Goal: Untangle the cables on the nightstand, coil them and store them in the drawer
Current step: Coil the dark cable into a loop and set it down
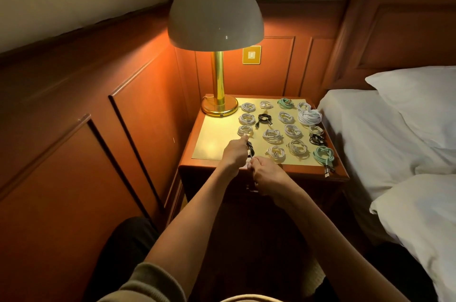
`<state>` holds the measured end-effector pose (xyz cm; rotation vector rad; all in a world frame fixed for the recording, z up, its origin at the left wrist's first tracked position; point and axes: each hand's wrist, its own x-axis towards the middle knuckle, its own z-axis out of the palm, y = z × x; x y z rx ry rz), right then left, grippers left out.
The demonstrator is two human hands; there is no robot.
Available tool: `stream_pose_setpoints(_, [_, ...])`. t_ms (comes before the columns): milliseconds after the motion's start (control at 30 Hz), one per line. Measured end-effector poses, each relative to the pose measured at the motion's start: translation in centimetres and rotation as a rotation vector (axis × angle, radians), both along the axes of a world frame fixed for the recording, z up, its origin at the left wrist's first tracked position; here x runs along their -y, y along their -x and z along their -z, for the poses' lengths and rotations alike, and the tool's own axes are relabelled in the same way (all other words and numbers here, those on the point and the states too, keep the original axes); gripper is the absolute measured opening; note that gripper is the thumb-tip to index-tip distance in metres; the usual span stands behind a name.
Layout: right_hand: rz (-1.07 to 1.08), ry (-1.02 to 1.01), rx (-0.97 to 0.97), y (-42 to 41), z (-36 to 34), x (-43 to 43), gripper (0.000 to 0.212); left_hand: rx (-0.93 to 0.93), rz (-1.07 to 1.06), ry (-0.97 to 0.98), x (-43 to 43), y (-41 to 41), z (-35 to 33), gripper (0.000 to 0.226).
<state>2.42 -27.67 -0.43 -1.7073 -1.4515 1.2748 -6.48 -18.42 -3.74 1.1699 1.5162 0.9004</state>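
Note:
Several coiled cables lie in rows on the nightstand (303, 171), most white (272, 135), two black (264, 119), two mint green (323, 155). At the front edge my left hand (235, 152) grips a partly coiled black cable (250, 149). My right hand (267, 177) pinches the same cable lower down, where its end hangs in front of the nightstand. The drawer front lies in shadow under my hands; I cannot tell if it is open.
A brass lamp (218, 104) with a white dome shade stands at the nightstand's back left corner. Wood panelling closes the left side. A bed with white pillows (419, 104) borders the right. A mint cable's plug (327, 173) reaches the front right edge.

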Motion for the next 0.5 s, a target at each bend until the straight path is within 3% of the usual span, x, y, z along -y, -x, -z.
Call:
stream_pose_setpoints(100, [0.021, 0.057, -0.085, -0.2, 1.0, -0.1, 0.032, 0.213, -0.02, 0.189, -0.3, -0.2, 1.1, 0.037])
stream_pose_setpoints(333, [-0.02, 0.057, -0.085, -0.5, 2.7, -0.3, 0.027, 0.469, 0.01, 0.314, -1.0, 0.2, 3.0, 0.042])
stream_pose_setpoints(433, [-0.04, 0.119, -0.147, -1.3, 2.7, -1.2, 0.027, 0.452, 0.012, 0.331, -2.2, 1.1, 3.8, 0.041])
stream_pose_setpoints(500, [-0.062, 0.164, -0.173, -2.1, 2.6, -2.4, 0.029, 0.341, 0.044, 0.297, -2.8, 1.7, 3.6, 0.042])
